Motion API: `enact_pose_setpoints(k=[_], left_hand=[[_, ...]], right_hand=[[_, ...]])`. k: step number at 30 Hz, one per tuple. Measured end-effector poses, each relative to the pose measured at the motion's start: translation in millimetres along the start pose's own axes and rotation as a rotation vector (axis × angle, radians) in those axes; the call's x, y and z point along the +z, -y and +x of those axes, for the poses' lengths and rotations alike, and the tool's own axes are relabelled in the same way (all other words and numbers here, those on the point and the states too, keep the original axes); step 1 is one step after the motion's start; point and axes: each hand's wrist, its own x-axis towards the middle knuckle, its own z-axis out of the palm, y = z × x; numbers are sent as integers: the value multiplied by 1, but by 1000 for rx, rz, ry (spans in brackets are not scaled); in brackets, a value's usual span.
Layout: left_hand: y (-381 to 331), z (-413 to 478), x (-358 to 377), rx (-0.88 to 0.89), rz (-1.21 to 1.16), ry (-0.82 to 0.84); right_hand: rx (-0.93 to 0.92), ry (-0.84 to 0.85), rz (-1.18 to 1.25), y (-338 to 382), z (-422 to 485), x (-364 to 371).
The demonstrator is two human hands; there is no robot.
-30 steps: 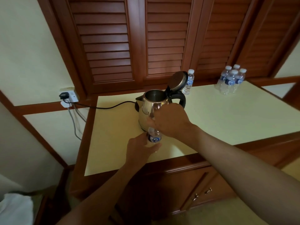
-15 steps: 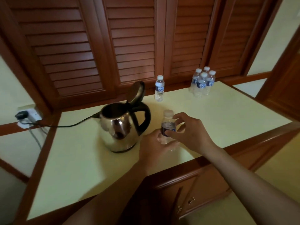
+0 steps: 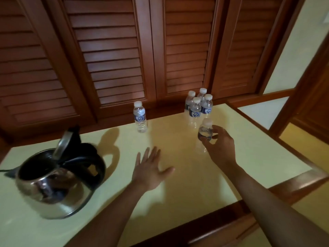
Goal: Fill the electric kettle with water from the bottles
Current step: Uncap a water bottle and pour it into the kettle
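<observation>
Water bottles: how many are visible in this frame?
6. A lone bottle stands at the back of the countertop; a cluster of four stands right of it; the last bottle is gripped by the right hand. The cluster could hide another.

We look down on a pale yellow desk point(image 3: 252, 157) edged in reddish-brown wood, which stands against a row of dark wooden louvred shutters point(image 3: 110, 50), and to the right of these we see a cream wall point(image 3: 293, 50) framed by matching wooden trim point(image 3: 263, 94).
</observation>
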Motion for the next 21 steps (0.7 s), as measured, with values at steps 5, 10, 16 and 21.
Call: enact_pose_setpoints(k=[5, 10, 16, 21], left_hand=[[-4, 32, 0, -90, 35, 15], [-2, 47, 1, -133, 34, 14], [0, 51, 3, -138, 16, -11], [0, 52, 2, -137, -7, -33]], right_hand=[[30, -19, -31, -35, 58, 4], [-6, 1, -71, -51, 93, 15], [-26, -11, -68, -62, 106, 24], [17, 5, -72, -68, 105, 26]])
